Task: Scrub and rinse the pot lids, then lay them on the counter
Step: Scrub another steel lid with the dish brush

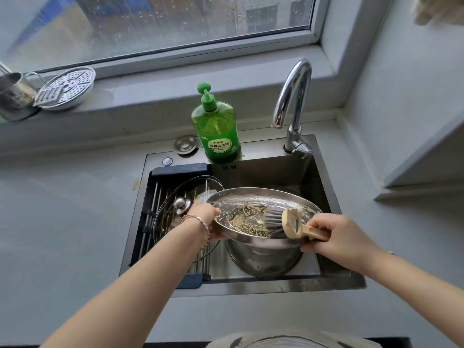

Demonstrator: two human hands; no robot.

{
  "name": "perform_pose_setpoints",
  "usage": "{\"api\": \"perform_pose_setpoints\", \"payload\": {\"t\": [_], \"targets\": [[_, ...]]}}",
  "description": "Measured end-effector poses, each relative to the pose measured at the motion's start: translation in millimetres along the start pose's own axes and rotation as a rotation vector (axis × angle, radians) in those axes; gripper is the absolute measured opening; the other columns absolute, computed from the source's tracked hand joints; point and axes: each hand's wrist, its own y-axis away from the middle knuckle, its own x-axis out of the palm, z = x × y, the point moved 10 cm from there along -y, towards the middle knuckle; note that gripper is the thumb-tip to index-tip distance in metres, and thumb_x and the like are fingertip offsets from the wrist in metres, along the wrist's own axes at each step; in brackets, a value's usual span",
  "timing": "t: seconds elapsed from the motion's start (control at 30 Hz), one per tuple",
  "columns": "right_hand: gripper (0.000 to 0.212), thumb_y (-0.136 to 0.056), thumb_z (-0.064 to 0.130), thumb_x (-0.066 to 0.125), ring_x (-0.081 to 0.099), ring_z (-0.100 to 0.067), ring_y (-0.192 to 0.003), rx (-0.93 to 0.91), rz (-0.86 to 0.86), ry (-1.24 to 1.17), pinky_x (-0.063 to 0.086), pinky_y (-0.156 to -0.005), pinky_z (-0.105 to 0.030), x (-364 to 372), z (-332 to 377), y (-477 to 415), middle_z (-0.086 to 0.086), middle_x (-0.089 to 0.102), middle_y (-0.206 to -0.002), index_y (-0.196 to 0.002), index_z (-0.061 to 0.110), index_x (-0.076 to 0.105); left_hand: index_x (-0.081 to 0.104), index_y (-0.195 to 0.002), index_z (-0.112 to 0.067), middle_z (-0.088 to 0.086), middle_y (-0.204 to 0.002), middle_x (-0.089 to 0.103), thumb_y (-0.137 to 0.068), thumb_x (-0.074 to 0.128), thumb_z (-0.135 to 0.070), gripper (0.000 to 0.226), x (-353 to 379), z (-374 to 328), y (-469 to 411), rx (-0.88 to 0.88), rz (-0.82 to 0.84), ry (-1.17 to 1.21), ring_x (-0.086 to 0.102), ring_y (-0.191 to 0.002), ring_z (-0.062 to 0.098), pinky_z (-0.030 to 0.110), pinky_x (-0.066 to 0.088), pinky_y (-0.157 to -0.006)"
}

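A steel pot lid (241, 204), underside up and soapy, is tilted over the sink. My left hand (204, 214) grips its left rim. My right hand (336, 237) holds the beige handle of a dish brush (283, 223), whose grey bristles press on the lid's inner face. A glass lid (175, 197) with a metal knob lies on the drain rack at the sink's left, partly behind my left wrist. A steel pot (266, 257) stands in the basin under the steel lid.
The sink (334, 282) is set in a grey counter (62, 222). A green bottle of dish soap (218, 129) and the faucet (293, 101) stand at the sink's back. On the windowsill at far left lie a steamer plate (70, 84) and a metal cup (12, 91).
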Motion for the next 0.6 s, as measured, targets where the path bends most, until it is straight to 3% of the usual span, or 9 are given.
{"api": "perform_pose_setpoints", "payload": {"t": [0.07, 0.17, 0.23, 0.3, 0.33, 0.4, 0.5, 0.57, 0.6], "targets": [[0.042, -0.065, 0.006, 0.082, 0.058, 0.0, -0.078, -0.059, -0.014, 0.003, 0.042, -0.063, -0.007, -7, 10, -3, 0.03, 0.062, -0.077, -0.071, 0.042, 0.06, 0.049, -0.102, -0.001, 0.021, -0.096, 0.061, -0.094, 0.043, -0.002, 0.01, 3, -6, 4, 0.054, 0.002, -0.133, 0.064, -0.089, 0.036, 0.052, 0.054, -0.073], [0.039, -0.066, 0.01, 0.081, 0.058, -0.001, -0.081, -0.081, -0.02, 0.06, 0.042, -0.065, -0.008, -17, 23, -12, 0.026, 0.063, -0.074, -0.076, 0.041, 0.061, 0.042, -0.132, -0.012, 0.014, -0.129, 0.051, -0.095, 0.046, -0.02, 0.039, 12, -41, 17, 0.478, -0.065, -0.713, 0.054, -0.114, 0.032, 0.043, 0.048, -0.093], [0.031, -0.066, 0.012, 0.08, 0.059, -0.004, -0.077, -0.053, -0.026, 0.088, 0.041, -0.064, -0.01, -23, 26, -20, 0.022, 0.063, -0.072, -0.08, 0.035, 0.065, 0.054, -0.121, -0.015, 0.005, -0.116, 0.059, -0.095, 0.048, -0.033, 0.033, 41, -50, 52, 0.787, 0.106, -0.841, 0.055, -0.109, 0.021, 0.029, 0.043, -0.092], [0.026, -0.067, 0.012, 0.08, 0.059, -0.005, -0.07, -0.021, -0.015, 0.083, 0.042, -0.063, -0.016, -26, 30, -26, 0.017, 0.064, -0.07, -0.077, 0.032, 0.066, 0.059, -0.099, -0.019, -0.005, -0.094, 0.061, -0.088, 0.054, -0.045, 0.029, 68, -39, 81, 0.896, 0.332, -0.958, 0.057, -0.09, 0.014, 0.025, 0.046, -0.079], [0.026, -0.067, 0.013, 0.08, 0.059, -0.005, -0.067, -0.021, -0.003, 0.078, 0.044, -0.063, -0.019, -26, 33, -28, 0.015, 0.064, -0.068, -0.074, 0.033, 0.066, 0.059, -0.096, -0.019, -0.006, -0.091, 0.061, -0.082, 0.059, -0.052, 0.035, 77, -32, 87, 0.936, 0.367, -1.087, 0.057, -0.086, 0.014, 0.026, 0.048, -0.076], [0.024, -0.067, 0.012, 0.08, 0.06, -0.005, -0.067, -0.045, 0.044, 0.061, 0.047, -0.063, -0.023, -23, 44, -32, 0.012, 0.066, -0.068, -0.074, 0.031, 0.067, 0.064, -0.099, -0.019, -0.004, -0.092, 0.066, -0.074, 0.067, -0.055, 0.044, 84, -34, 90, 1.064, 0.274, -1.239, 0.061, -0.085, 0.015, 0.03, 0.051, -0.076], [0.027, -0.066, 0.01, 0.08, 0.061, -0.003, -0.066, -0.06, 0.074, -0.023, 0.048, -0.063, -0.016, -19, 55, -40, 0.011, 0.067, -0.072, -0.078, 0.03, 0.068, 0.073, -0.086, -0.019, 0.0, -0.081, 0.072, -0.066, 0.074, -0.049, 0.036, 81, -54, 94, 1.114, 0.188, -0.95, 0.067, -0.077, 0.016, 0.032, 0.054, -0.071], [0.038, -0.066, 0.012, 0.081, 0.058, -0.001, -0.067, -0.003, -0.046, -0.112, 0.047, -0.068, -0.017, -30, 49, -47, 0.009, 0.067, -0.087, -0.095, 0.032, 0.065, 0.07, -0.071, -0.025, -0.006, -0.068, 0.07, -0.067, 0.081, -0.034, 0.016, 74, -58, 85, 0.98, 0.201, -0.748, 0.066, -0.065, 0.007, 0.025, 0.055, -0.062], [0.048, -0.069, 0.017, 0.08, 0.055, 0.001, -0.069, 0.023, -0.139, -0.119, 0.046, -0.071, -0.02, -40, 44, -49, 0.008, 0.065, -0.095, -0.11, 0.033, 0.061, 0.066, -0.066, -0.027, -0.01, -0.06, 0.067, -0.068, 0.081, -0.027, 0.015, 71, -55, 78, 0.897, 0.21, -0.669, 0.063, -0.057, 0.001, 0.019, 0.053, -0.055]]}}
